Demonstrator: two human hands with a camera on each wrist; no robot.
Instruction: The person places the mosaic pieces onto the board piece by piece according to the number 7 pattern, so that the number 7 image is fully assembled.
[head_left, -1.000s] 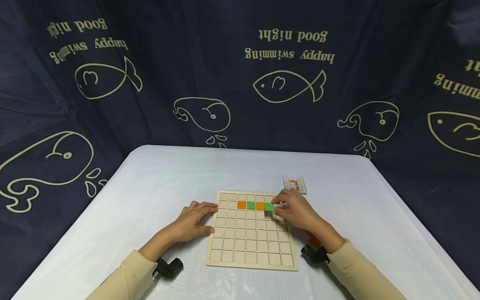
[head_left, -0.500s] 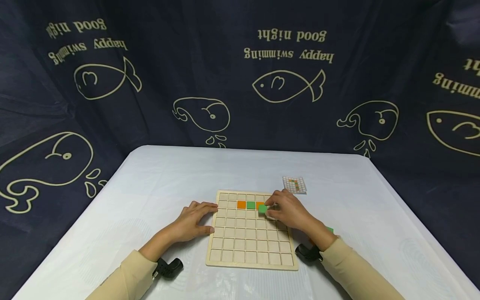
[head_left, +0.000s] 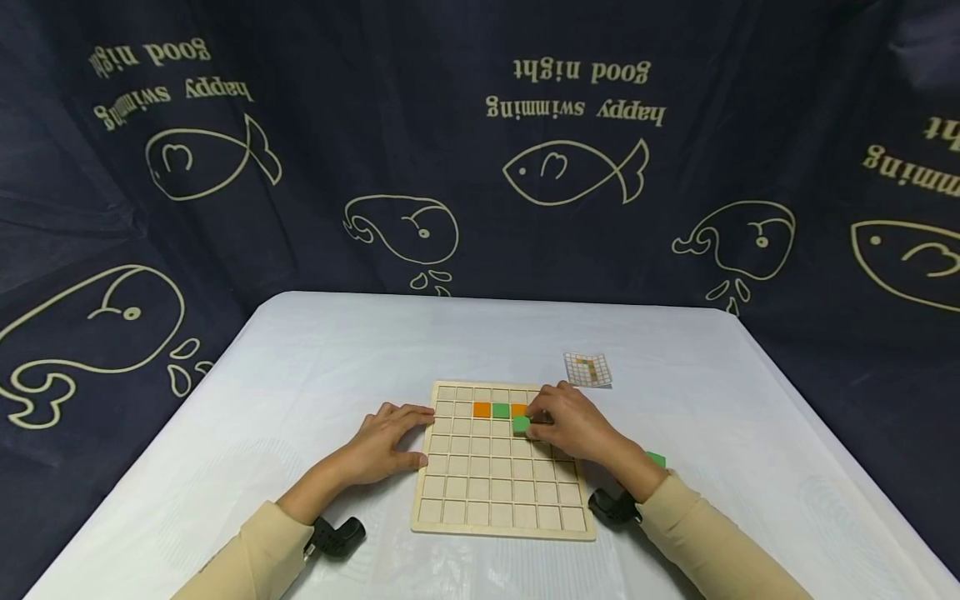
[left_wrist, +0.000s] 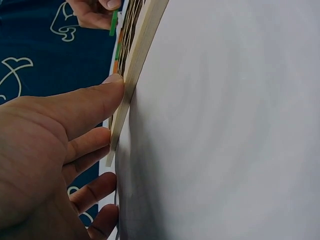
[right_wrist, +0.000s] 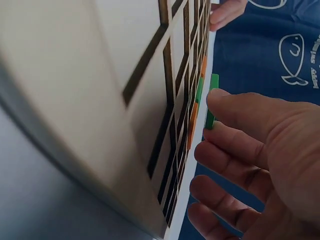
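My right hand (head_left: 573, 423) pinches a green square tile (head_left: 521, 426) between thumb and fingertips. In the right wrist view the held tile (right_wrist: 214, 82) stands a little off the wooden grid board (head_left: 491, 487). Below it, the board's second row from the top carries an orange tile (head_left: 482, 409), a green tile (head_left: 501, 410) and another orange tile (head_left: 518, 410), the last partly covered by my fingers. My left hand (head_left: 381, 446) lies at the board's left edge, fingers extended, thumb and fingertips against the rim (left_wrist: 131, 80).
A small card (head_left: 588, 370) with a printed grid and coloured squares lies beyond the board's upper right corner. Beside my right forearm a loose green tile (head_left: 656, 459) shows, partly hidden. A dark printed curtain (head_left: 465, 150) hangs behind the white table (head_left: 420, 337).
The pinched green tile has moved left and slightly nearer, from right of the last orange tile to over its near edge. My right forearm shifted left, uncovering the loose green tile. My left hand stayed put.
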